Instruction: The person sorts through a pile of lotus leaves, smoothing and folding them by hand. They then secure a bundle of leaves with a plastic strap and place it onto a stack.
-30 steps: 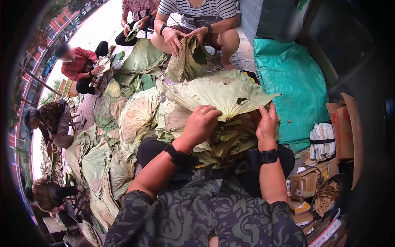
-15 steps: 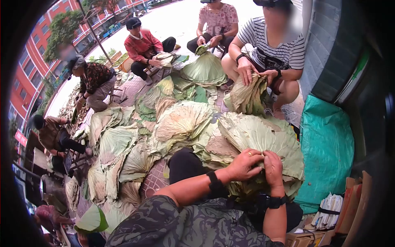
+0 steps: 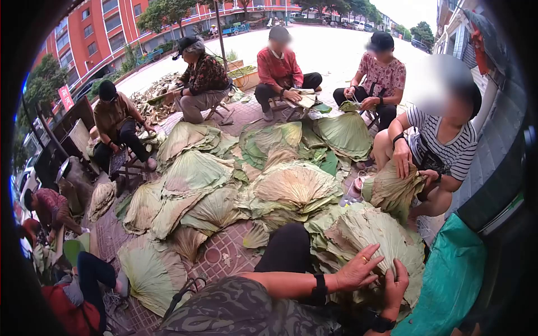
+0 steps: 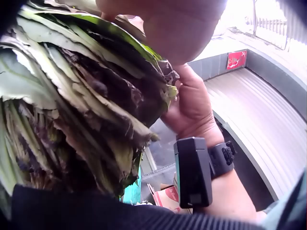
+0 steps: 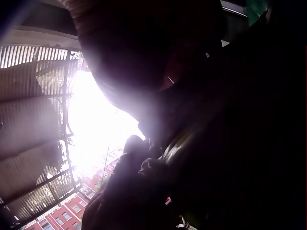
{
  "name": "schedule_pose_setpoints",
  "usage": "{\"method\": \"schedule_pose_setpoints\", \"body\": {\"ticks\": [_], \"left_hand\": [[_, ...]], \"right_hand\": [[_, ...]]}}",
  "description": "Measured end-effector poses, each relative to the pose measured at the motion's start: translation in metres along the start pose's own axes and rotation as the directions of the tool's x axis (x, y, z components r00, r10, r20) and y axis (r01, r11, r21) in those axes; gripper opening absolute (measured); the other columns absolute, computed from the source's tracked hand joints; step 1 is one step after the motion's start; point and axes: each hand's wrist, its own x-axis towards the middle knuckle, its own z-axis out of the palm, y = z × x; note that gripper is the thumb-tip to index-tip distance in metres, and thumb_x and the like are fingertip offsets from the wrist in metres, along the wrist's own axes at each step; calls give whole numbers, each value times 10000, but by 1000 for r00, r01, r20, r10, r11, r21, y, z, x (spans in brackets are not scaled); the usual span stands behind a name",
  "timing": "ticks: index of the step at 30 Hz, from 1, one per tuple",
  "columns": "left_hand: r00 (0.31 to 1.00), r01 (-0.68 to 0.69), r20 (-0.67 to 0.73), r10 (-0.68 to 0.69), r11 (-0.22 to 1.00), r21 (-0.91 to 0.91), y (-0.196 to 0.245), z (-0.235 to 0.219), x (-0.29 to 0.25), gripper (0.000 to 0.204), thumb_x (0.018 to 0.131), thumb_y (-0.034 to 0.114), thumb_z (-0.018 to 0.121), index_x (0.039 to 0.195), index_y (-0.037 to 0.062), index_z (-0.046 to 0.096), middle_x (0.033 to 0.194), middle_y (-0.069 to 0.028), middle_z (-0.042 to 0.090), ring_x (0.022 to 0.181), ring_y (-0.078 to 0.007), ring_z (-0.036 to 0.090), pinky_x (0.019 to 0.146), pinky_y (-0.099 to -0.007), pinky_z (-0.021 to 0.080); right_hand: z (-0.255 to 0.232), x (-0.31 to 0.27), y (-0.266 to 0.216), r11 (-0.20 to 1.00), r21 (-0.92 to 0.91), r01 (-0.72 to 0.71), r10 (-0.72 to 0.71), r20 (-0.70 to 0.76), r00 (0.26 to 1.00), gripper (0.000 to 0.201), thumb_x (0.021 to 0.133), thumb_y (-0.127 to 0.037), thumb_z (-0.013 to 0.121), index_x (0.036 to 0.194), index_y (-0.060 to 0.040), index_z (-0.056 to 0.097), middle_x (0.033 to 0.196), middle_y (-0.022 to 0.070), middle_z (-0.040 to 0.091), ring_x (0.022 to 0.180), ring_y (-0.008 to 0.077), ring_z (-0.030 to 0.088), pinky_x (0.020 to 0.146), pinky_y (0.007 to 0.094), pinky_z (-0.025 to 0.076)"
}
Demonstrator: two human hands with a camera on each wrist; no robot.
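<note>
A large dried lotus leaf lies spread over a thick stack of similar leaves in front of my knees. My left hand rests at its near edge, fingers mostly straight, a ring on one of them. Close beside it, my right hand has its fingers stretched upward against the leaf near its middle. From the left wrist, the layered edges of the leaf stack fill the left side, and the right hand shows just beyond them, its fingertips hidden behind the left palm. The right wrist view is mostly dark.
Several other leaf piles cover the paving ahead and to the left. A person in a striped shirt holds a folded leaf bundle just across. Others sit around the piles. A green tarp lies at my right, below a wall.
The head view has tilted up and swung left. Raised at its near edge earlier, the top leaf now lies over the stack. My hands met at its centre, then parted slightly, fingers straightening.
</note>
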Motion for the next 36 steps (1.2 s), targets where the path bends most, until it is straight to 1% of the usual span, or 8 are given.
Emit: {"method": "schedule_pose_setpoints", "body": {"ticks": [3, 4, 11, 13, 19, 21, 27, 36], "left_hand": [[993, 46, -112, -43, 999, 27, -6, -17, -13, 592, 804, 182, 616, 1317, 28, 363, 1409, -257, 229, 1284, -433, 254, 1067, -452, 239], [994, 71, -86, -67, 996, 49, -12, -24, -20, 588, 804, 183, 617, 1313, 29, 365, 1405, -253, 238, 1280, -432, 260, 1065, -451, 245], [969, 248, -28, -247, 957, 152, -38, -42, -71, 526, 829, 220, 587, 1276, 30, 388, 1337, -227, 338, 1228, -392, 337, 1013, -427, 328], [939, 303, 113, -324, 938, 170, -33, -48, -81, 526, 826, 233, 588, 1270, 28, 394, 1335, -223, 343, 1216, -392, 353, 1008, -429, 332], [967, 168, 177, -182, 981, 92, -37, -39, -104, 483, 803, 205, 606, 1225, 43, 438, 1286, -234, 406, 1188, -379, 396, 969, -423, 378], [955, 241, 171, -243, 970, 35, -32, -52, -100, 460, 818, 194, 604, 1225, 45, 450, 1263, -231, 442, 1149, -386, 434, 971, -414, 373], [982, 191, -13, -191, 982, 7, -29, -70, -88, 403, 817, 203, 606, 1160, 27, 489, 1162, -177, 529, 1075, -338, 499, 915, -392, 409], [954, 299, -28, -299, 954, -28, -39, -73, -48, 389, 803, 209, 634, 1127, 28, 518, 1093, -173, 565, 1017, -338, 532, 877, -377, 428]], "right_hand": [[7, -4, 10, 986, -139, 96, -89, 56, 994, 346, 779, -85, 539, 1095, 55, 563, 1154, 203, 545, 1091, 315, 500, 969, 391, 360], [11, -6, 12, 998, -64, 23, -22, 12, 1000, 327, 786, -76, 528, 1083, 57, 564, 1158, 199, 539, 1105, 302, 489, 976, 383, 351], [16, -7, 23, 999, -16, 49, -50, -64, 997, 309, 834, -100, 511, 1089, 61, 578, 1110, 162, 586, 1053, 258, 538, 958, 346, 377], [18, -6, 32, 998, -10, 64, -65, -75, 995, 304, 835, -103, 514, 1085, 55, 584, 1097, 155, 593, 1042, 248, 543, 949, 343, 384], [20, -4, 34, 993, -76, 94, -102, -96, 990, 270, 815, -112, 531, 1028, 33, 611, 1039, 143, 615, 983, 257, 569, 911, 341, 414], [22, -2, 32, 996, -61, 70, -76, -110, 991, 270, 801, -119, 547, 1019, 22, 617, 1049, 151, 610, 1000, 273, 559, 915, 351, 410], [26, -4, 21, 993, -62, 100, -108, -160, 981, 254, 774, -143, 583, 979, 0, 629, 999, 158, 623, 962, 293, 578, 879, 358, 431], [27, -12, 17, 989, -94, 112, -131, -233, 964, 264, 770, -199, 596, 980, -44, 634, 1038, 150, 616, 1006, 312, 558, 904, 389, 401]]}}
